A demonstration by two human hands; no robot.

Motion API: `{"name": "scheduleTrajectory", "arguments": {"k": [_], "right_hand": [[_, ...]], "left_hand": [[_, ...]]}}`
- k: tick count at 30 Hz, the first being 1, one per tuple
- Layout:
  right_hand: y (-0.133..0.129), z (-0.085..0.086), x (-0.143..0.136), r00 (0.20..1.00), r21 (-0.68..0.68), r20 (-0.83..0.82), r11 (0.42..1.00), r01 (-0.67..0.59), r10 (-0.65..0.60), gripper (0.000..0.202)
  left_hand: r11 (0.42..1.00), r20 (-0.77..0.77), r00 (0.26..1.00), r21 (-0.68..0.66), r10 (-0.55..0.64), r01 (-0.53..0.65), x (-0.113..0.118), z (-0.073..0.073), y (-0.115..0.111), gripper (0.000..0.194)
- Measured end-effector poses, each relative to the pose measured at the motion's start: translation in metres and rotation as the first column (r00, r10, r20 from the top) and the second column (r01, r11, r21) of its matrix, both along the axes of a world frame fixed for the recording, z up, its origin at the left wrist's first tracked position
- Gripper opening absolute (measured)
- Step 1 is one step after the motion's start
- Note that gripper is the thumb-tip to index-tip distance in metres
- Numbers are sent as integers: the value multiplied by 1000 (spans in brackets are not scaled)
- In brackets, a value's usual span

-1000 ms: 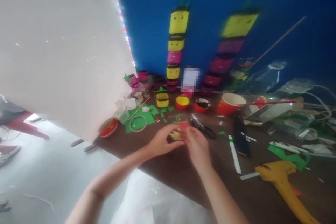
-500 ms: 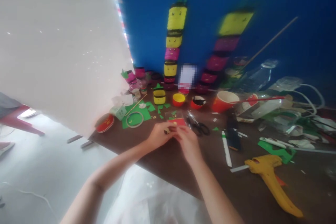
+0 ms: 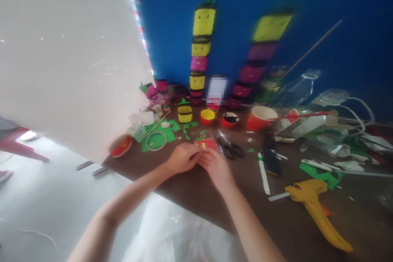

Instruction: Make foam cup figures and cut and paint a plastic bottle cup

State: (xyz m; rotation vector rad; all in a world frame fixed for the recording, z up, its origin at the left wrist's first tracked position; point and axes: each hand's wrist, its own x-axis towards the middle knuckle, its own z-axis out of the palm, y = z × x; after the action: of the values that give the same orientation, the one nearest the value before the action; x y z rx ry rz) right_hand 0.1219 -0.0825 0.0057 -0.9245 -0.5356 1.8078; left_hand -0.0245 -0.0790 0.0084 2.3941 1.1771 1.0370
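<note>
Work appears unfinished: left hand (image 3: 185, 158) and right hand (image 3: 216, 167) meet, curled, any grip hidden, beside a red card (image 3: 210, 143) on the surface (image 3: 196, 196); farther off, a yellow cup (image 3: 185, 116) already wears green leaves (image 3: 183, 101).

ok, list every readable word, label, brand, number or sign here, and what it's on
None can be read.
Red bowl at left: yellowish marks on its side, too blurred to read.
Small red sheet: yellow patch, too blurred to make out.
Upright white panel at the back: pixelated, nothing legible.
Marker and glue gun: no legible lettering.
</note>
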Motion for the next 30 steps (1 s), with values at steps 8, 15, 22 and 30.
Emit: {"name": "scheduleTrajectory", "arguments": {"k": [8,15,22,30], "right_hand": [[-1,3,2,999,39,47,999,19,-20,23],[1,8,8,969,166,155,972,166,-192,20],[-41,42,47,650,515,671,855,-64,-356,16],[-95,13,196,-396,529,695,800,-283,-600,30]], "left_hand": [[866,412,805,-443,427,-232,-33,12,27,26],[803,560,604,-539,567,-255,-76,12,73,42],[877,238,844,-132,481,-462,-98,18,91,24],[841,46,900,340,433,-421,-118,17,93,21]]}}
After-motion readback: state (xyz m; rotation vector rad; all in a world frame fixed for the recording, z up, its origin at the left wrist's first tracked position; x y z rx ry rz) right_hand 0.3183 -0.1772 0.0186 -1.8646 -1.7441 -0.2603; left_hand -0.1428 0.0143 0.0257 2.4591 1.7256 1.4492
